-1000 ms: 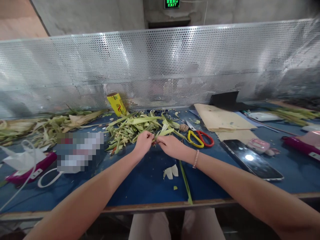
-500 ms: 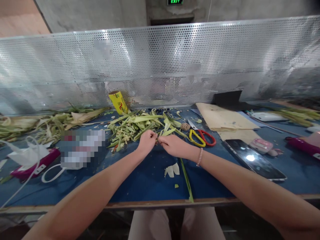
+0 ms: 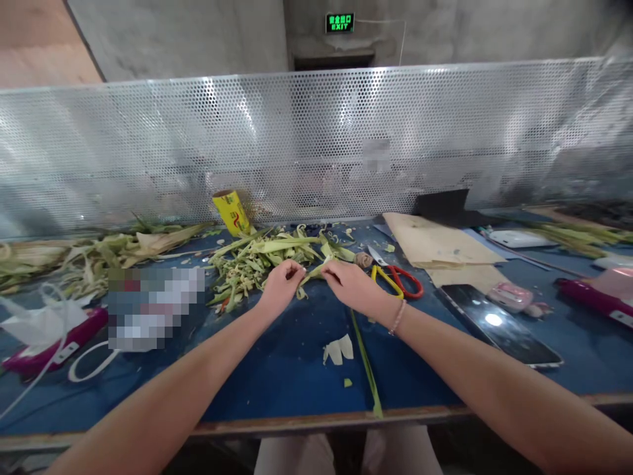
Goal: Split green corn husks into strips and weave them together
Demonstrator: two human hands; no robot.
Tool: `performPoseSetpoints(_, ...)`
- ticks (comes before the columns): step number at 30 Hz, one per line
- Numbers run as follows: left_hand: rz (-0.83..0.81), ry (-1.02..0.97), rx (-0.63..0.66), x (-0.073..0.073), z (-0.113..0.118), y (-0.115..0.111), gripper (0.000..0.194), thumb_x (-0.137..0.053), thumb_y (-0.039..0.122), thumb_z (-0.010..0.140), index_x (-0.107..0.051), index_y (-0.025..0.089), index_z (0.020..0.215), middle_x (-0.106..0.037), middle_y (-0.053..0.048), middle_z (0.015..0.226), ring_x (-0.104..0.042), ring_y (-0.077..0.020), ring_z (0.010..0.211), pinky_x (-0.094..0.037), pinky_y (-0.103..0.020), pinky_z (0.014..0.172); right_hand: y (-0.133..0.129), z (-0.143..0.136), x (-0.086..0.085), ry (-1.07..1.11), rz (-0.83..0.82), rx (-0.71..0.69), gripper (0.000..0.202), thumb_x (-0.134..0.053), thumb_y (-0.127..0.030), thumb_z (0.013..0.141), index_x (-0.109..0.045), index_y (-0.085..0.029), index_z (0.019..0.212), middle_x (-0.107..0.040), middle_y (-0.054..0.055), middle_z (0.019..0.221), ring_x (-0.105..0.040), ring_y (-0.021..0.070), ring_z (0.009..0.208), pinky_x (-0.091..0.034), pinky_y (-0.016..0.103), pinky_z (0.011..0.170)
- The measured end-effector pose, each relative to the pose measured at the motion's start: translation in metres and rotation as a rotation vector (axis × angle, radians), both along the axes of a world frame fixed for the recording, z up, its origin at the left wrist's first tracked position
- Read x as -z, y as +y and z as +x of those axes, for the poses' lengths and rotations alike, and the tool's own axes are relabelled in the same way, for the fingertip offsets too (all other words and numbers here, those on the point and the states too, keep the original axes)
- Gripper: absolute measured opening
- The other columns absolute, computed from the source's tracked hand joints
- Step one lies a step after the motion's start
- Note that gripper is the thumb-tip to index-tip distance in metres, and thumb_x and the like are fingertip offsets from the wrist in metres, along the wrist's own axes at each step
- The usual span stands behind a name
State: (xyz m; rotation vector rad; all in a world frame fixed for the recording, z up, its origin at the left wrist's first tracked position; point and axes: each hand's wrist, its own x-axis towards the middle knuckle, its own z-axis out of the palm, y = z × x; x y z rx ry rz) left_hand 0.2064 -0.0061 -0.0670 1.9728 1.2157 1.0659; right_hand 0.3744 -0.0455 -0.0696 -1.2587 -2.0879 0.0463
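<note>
My left hand [image 3: 281,287] and my right hand [image 3: 357,290] are a short way apart above the blue table, each with fingers closed in a pinch. Between them runs a pale green corn husk strip [image 3: 312,272], one end at each hand. A pink bead bracelet [image 3: 397,318] circles my right wrist. Just behind my left hand lies a heap of cut and knotted husk pieces [image 3: 247,264]. Scissors [image 3: 410,282] with one yellow and one red handle rest beyond my right hand, beside a small ball of twine [image 3: 363,259].
A long green leaf strip [image 3: 366,366] and white scraps [image 3: 339,349] lie near the front edge. To the right are a phone [image 3: 499,324], a pink case [image 3: 510,295] and brown paper [image 3: 442,239]. A yellow tube [image 3: 231,212] stands by the perforated metal screen [image 3: 316,145].
My hands have drawn slightly apart, and more of the husk strip shows between them. The camera has tilted up, so the table sits lower in the picture.
</note>
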Motion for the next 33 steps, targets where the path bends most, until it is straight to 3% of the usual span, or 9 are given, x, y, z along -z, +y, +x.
performPoseSetpoints(11, -0.017, -0.026, 0.088, 0.001, -0.001, -0.002, 0.017, -0.056, 0.032, 0.068, -0.059, 0.016, 0.069, -0.059, -0.001, 0.065, -0.053, -0.0129, 0.061, -0.040, -0.024, 0.058, 0.004, -0.001, 0.005, 0.055, 0.202, -0.153, 0.014, -0.043, -0.014, 0.084, -0.057, -0.016, 0.080, -0.056, 0.005, 0.078, -0.053, 0.0141, 0.076, -0.044, 0.028, 0.073)
performPoseSetpoints(17, -0.068, -0.157, 0.128, 0.002, 0.006, -0.008, 0.014, -0.059, 0.026, 0.065, -0.051, 0.017, 0.071, -0.057, 0.001, 0.066, -0.054, -0.0117, 0.062, -0.041, -0.024, 0.059, 0.004, -0.001, 0.005, 0.091, 0.224, -0.139, 0.014, -0.045, -0.012, 0.082, -0.059, -0.015, 0.081, -0.058, 0.005, 0.077, -0.054, 0.0141, 0.075, -0.045, 0.027, 0.071)
performPoseSetpoints(25, -0.085, -0.060, 0.167, 0.001, 0.007, -0.012, 0.011, -0.053, 0.026, 0.070, -0.055, 0.016, 0.073, -0.055, 0.001, 0.065, -0.050, -0.0108, 0.060, -0.039, -0.023, 0.056, 0.004, -0.003, 0.006, 0.169, 0.285, -0.153, 0.018, -0.049, -0.013, 0.080, -0.066, -0.017, 0.080, -0.061, 0.005, 0.074, -0.056, 0.0137, 0.071, -0.046, 0.026, 0.067)
performPoseSetpoints(33, -0.215, -0.166, 0.203, 0.003, 0.011, -0.017, 0.017, -0.055, 0.032, 0.070, -0.059, 0.016, 0.072, -0.052, 0.002, 0.061, -0.046, -0.0090, 0.054, -0.038, -0.023, 0.052, 0.003, -0.004, 0.006, 0.235, 0.176, -0.099, 0.014, -0.051, -0.012, 0.076, -0.063, -0.017, 0.081, -0.060, 0.004, 0.073, -0.055, 0.0129, 0.068, -0.045, 0.026, 0.063)
